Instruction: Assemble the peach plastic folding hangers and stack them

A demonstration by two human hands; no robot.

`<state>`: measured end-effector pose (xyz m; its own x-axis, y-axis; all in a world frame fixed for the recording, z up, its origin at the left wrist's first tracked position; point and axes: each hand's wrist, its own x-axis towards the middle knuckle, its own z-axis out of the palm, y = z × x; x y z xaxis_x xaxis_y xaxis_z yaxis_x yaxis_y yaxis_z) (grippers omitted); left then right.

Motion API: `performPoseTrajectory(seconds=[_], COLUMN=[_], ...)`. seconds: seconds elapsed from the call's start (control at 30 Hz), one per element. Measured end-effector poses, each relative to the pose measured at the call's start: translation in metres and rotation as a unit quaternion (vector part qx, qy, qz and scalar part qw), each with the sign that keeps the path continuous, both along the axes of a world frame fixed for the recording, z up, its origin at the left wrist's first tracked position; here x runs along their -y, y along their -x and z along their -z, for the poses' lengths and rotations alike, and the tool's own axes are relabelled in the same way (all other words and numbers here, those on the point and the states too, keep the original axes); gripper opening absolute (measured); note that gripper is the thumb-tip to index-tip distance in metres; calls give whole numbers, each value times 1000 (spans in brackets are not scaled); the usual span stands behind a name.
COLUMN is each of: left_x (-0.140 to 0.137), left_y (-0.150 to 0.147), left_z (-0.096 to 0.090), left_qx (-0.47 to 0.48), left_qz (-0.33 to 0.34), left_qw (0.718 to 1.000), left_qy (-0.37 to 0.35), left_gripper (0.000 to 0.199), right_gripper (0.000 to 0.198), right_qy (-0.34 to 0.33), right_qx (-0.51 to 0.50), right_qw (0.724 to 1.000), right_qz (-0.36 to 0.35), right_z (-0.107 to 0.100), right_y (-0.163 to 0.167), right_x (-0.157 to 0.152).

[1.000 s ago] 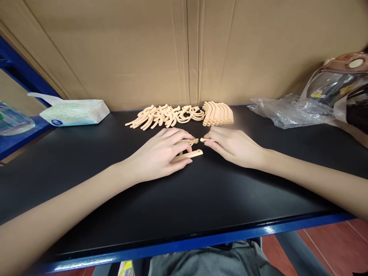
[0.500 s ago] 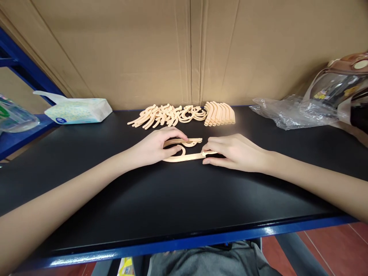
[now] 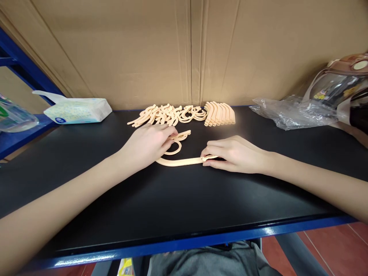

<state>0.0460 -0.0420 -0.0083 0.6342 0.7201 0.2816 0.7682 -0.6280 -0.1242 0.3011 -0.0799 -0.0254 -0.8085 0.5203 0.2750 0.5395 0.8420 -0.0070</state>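
My left hand (image 3: 149, 142) is closed around beige plastic hanger parts at the table's middle. From its fingers an upper straight arm (image 3: 184, 134) points up and right. Beneath that arm, a hook-like ring (image 3: 179, 148) curls beside the thumb. A long curved hanger arm (image 3: 181, 162) runs from under the left hand to my right hand (image 3: 237, 154), which pinches its right end between thumb and fingers. A small thin piece (image 3: 211, 157) shows between those fingers. How the parts join is hidden by the left hand.
Along the back lie a loose pile of beige curved pieces (image 3: 161, 115), several hooks (image 3: 191, 114) and a neat row of curved tubes (image 3: 220, 114). A tissue pack (image 3: 80, 110) is at left. Clear plastic bags (image 3: 293, 113) and a transparent bottle (image 3: 336, 88) stand at right, before a cardboard wall (image 3: 129, 53).
My left hand has moved left and slightly away from me, tilting the upper arm. The lower arm's left end shifts left. My right hand stays nearly in place, still pinching its end.
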Motion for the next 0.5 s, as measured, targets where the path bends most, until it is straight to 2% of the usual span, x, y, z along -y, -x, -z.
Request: performPoseTrajectory(seconds=[0.07,0.13,0.23,0.3,0.5], left_x=[3,6,11,14,11], left_y=[-2,-4,-7,-10,-11], left_z=[-2,-3,-1,3,13], left_qx=[1,19,55,74,75], left_qz=[1,39,129,163,207], left_qw=[1000,999,988,978,962], left_qy=[-12,2,71,109,164], left_gripper=[22,24,26,28,19], right_gripper=[27,29,31,32,38], right_qy=[4,7,4,0,-6], right_qx=[-5,-22,-62,-79,-60], right_qw=[1000,1000,995,991,991], right_qz=[2,15,73,108,122], right_z=[0,0,0,0,2], right_y=[0,0,-1,-2,-1], right_x=[1,1,0,-1,-3])
